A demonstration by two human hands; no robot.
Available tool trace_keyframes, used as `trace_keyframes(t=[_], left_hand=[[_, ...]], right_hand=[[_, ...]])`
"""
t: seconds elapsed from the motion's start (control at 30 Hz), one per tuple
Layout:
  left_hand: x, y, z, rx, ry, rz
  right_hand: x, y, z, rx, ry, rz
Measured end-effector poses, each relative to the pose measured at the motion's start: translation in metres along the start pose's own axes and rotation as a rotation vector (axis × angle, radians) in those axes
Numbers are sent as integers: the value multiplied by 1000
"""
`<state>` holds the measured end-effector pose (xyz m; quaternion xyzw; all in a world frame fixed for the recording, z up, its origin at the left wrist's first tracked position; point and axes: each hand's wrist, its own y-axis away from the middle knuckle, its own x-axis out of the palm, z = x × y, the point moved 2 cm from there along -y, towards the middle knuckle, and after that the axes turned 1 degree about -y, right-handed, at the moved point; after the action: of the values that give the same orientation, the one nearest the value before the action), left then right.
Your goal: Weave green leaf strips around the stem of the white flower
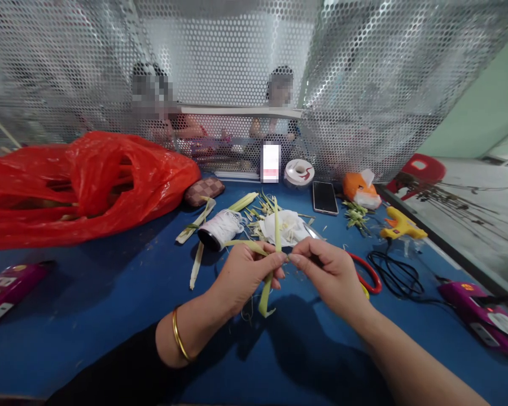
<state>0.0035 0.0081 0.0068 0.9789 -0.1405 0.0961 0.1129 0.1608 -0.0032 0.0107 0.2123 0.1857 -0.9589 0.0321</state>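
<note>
1. Head view shows the left hand and right hand with fingers pinched narrow on a green leaf strip, held above the blue bench near centre
2. Judged risk – the thin strip could tear or slip if pulled unevenly
3. It looks pale green, narrow, crossed – its lower end folded

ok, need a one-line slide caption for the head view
Left hand and right hand pinch pale green leaf strips above a blue table, beside a white thread spool and red-handled scissors.
</note>
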Motion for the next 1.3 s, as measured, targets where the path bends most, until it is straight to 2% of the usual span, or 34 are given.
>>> trace_keyframes(t=[0.3,1.03,1.1,1.2,1.3], left_hand=[[1,-1,-1,-80,62,-8],[-2,0,0,-47,72,73],[-4,-1,0,-53,74,58],[-6,-2,-2,-68,100,38],[-8,-1,-2,-80,102,65]], right_hand=[[-5,-3,0,23,-10,-94],[-5,-1,1,39,-64,-163],[-7,-3,0,59,-74,-147],[-12,-8,-2,91,-96,-51],[-16,-12,-5,82,-84,-2]])
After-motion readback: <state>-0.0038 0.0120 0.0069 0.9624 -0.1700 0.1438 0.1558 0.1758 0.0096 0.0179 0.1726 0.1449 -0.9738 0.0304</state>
